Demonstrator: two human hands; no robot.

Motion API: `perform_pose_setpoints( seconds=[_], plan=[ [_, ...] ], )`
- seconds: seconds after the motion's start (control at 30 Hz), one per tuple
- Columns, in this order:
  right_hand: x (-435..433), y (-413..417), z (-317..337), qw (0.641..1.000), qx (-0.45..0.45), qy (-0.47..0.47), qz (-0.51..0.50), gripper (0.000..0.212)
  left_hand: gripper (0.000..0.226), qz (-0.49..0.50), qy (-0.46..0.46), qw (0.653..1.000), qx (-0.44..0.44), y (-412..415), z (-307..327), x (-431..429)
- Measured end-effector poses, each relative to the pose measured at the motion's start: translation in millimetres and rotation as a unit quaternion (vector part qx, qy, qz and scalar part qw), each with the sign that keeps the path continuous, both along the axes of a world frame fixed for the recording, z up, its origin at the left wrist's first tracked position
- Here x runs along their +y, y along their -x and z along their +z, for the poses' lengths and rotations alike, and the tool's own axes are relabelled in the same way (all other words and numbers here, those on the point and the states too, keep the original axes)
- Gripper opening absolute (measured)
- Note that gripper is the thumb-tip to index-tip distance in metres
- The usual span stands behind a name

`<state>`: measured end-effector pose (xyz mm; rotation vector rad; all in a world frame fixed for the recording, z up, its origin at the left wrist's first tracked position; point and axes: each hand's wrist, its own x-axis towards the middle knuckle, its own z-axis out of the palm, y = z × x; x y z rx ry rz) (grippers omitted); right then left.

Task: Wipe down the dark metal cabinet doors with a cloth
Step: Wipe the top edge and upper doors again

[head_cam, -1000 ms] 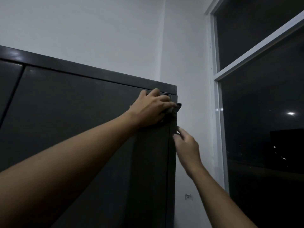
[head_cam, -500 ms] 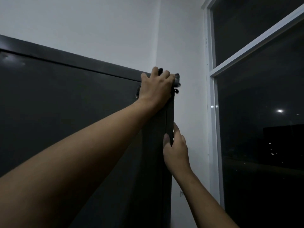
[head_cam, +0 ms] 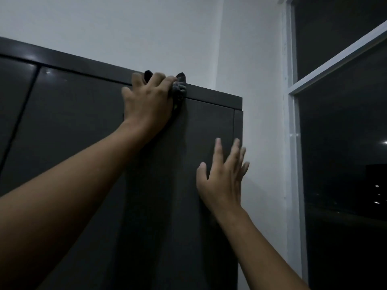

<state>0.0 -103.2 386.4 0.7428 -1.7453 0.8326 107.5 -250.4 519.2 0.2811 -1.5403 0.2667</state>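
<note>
Cabinet door [head_cam: 69,126], tall and dark, hangs below the cabinet's top rail [head_cam: 215,96]. At the rail, the left hand [head_cam: 149,101] curls round a bunched grey cloth [head_cam: 179,90], pressing it on the door's upper edge. Rightward, well below the rail, the right hand [head_cam: 223,176] lies flat on the door, fingers spread. Its long axis runs downward, so the nearer cloth hand likely strokes down.

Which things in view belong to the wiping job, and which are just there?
Job:
- cloth, bunched at the door's top edge
- left hand, gripping the cloth
- cabinet door
- right hand, fingers spread against the door near its right edge

Not part of it:
- wall
- window, dark outside
</note>
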Motion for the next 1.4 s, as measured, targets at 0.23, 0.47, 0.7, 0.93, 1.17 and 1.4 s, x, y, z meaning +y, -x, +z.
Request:
perform_pose_setpoints(
  seconds=[0.23, 0.47, 0.7, 0.93, 1.17, 1.4],
  plan=[
    [-28.8, -15.1, 8.8, 0.987, 0.104, -0.12, 0.014, 0.07, 0.046, 0.025, -0.056, 0.997, 0.051, -50.4, -8.7, -67.3],
    [-35.5, -7.5, 4.7, 0.987, 0.123, -0.105, -0.003, 0.069, 0.046, 0.023, -0.177, 0.975, 0.134, -88.6, -1.6, -117.5],
    [-45.3, -8.4, 0.2, 0.989, 0.136, -0.062, 0.004, 0.066, 0.051, 0.018, -0.085, 0.993, 0.081, -84.1, -30.6, -117.1],
    [-54.8, -18.1, -7.4, 0.992, 0.121, -0.037, 0.015, 0.063, 0.051, 0.004, -0.038, 0.999, 0.039, -96.7, -102.8, -139.0],
    [-58.5, -26.8, -8.4, 0.994, 0.091, -0.022, 0.059, 0.062, 0.053, -0.023, -0.032, 0.999, 0.019, -62.0, -155.1, -93.6],
    [-18.0, -22.2, -7.3, 0.994, 0.063, -0.061, 0.069, 0.056, 0.049, -0.065, 0.001, 0.998, -0.028, -21.2, -141.9, -32.7]
  ],
)
